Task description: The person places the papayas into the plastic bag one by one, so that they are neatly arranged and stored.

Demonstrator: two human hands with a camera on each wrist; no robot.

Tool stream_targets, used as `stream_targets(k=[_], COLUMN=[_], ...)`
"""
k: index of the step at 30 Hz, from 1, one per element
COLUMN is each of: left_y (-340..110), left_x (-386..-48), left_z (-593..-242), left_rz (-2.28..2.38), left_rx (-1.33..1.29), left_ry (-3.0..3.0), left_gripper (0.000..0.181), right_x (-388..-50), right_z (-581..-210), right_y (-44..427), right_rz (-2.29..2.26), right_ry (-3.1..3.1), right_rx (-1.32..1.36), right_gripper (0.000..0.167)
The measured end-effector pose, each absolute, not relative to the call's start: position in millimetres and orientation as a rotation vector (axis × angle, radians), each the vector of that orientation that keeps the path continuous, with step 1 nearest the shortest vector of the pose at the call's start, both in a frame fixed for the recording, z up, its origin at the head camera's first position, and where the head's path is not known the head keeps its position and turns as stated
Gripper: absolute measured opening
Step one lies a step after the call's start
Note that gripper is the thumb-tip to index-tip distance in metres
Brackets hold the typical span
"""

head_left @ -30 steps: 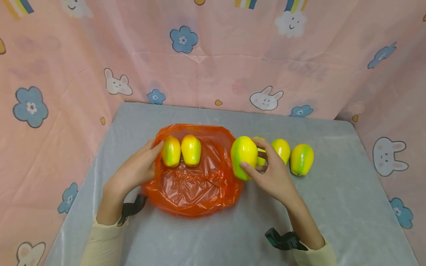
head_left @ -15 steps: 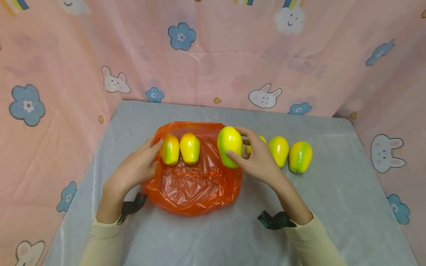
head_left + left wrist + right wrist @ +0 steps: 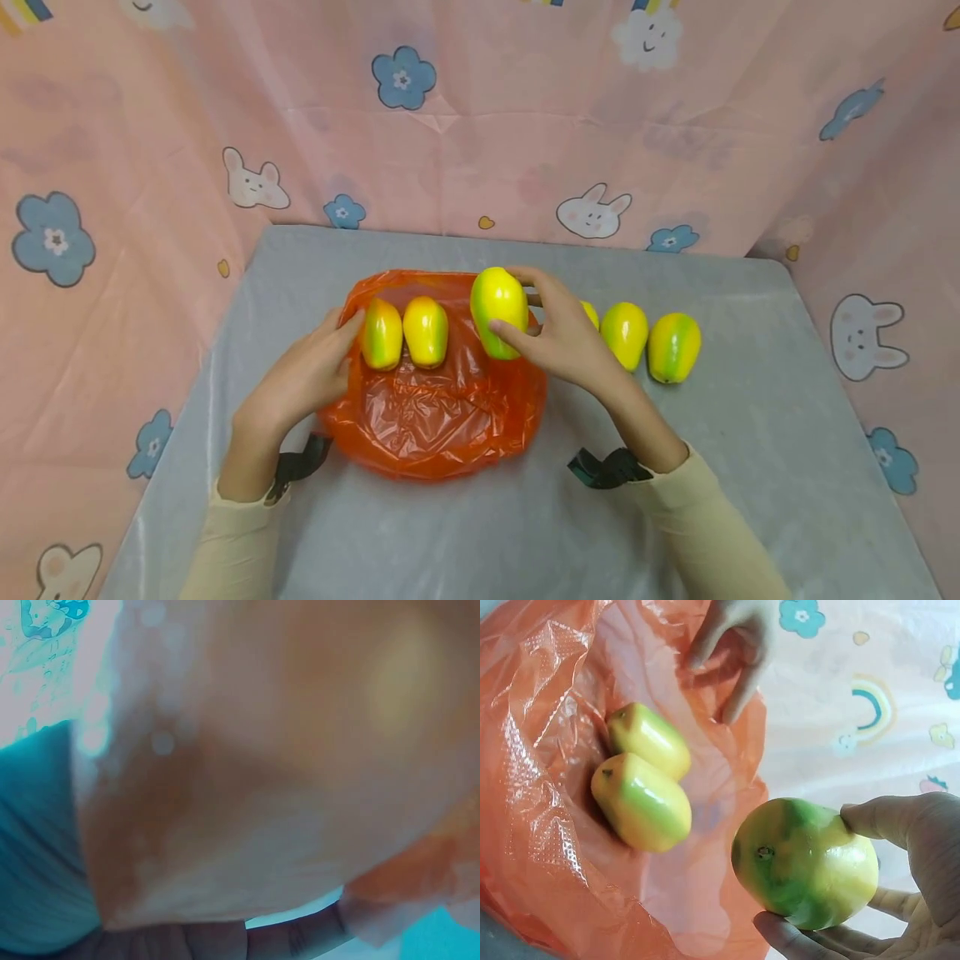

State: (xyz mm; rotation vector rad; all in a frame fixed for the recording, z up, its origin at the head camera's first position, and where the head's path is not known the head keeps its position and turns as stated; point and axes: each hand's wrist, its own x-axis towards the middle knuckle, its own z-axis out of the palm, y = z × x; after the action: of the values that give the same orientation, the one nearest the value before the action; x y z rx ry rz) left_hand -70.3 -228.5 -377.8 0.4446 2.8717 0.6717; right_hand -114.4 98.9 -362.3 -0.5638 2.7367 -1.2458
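The held fruit is just above the centre of the head view, raised over the upper right part of the bag, its long side close to upright. In the right wrist view it sits right of centre, one end turned towards the lens (a small dark mark shows there); from here I can't tell whether it brushes the plastic.

The right hand grips it. The forearm slants in from the lower right, the thumb lies across the fruit's near side, and the fingers are spread round the far side, curled, with gaps between them.

The left hand comes up from the lower left and holds the bag's left rim between thumb and fingers; in the head view most of those fingers are hidden, and the left wrist view is mostly blur.

Inside the bag, left of the held fruit, an outer fruit and an inner fruit lie side by side. Right of centre, a row of three fruits rests on the grey table, the leftmost partly behind the right hand. A pink curtain fills the top of the frame.
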Motion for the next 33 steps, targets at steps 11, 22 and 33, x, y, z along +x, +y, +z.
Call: stream_targets(k=[11, 22, 33], left_y=[-229.6, -230.5, -230.7], left_x=[-69.1, -68.4, -70.9], left_z=[-377.4, -377.7, -376.2], left_rz=[0.711, 0.672, 0.677], left_rx=[0.356, 0.392, 0.410], left_ry=[2.843, 2.863, 2.866], left_gripper=[0.076, 0.077, 0.074], right_x=[-123.8, -138.1, -149.8], right_z=[-365.5, -371.7, -384.9], right_y=[73.1, 43.1, 34.6], right_rz=[-1.152, -0.894, -0.764], right_ry=[2.706, 2.700, 2.685], right_rx=[-0.651, -0.659, -0.535], right_gripper=[0.071, 0.075, 0.071])
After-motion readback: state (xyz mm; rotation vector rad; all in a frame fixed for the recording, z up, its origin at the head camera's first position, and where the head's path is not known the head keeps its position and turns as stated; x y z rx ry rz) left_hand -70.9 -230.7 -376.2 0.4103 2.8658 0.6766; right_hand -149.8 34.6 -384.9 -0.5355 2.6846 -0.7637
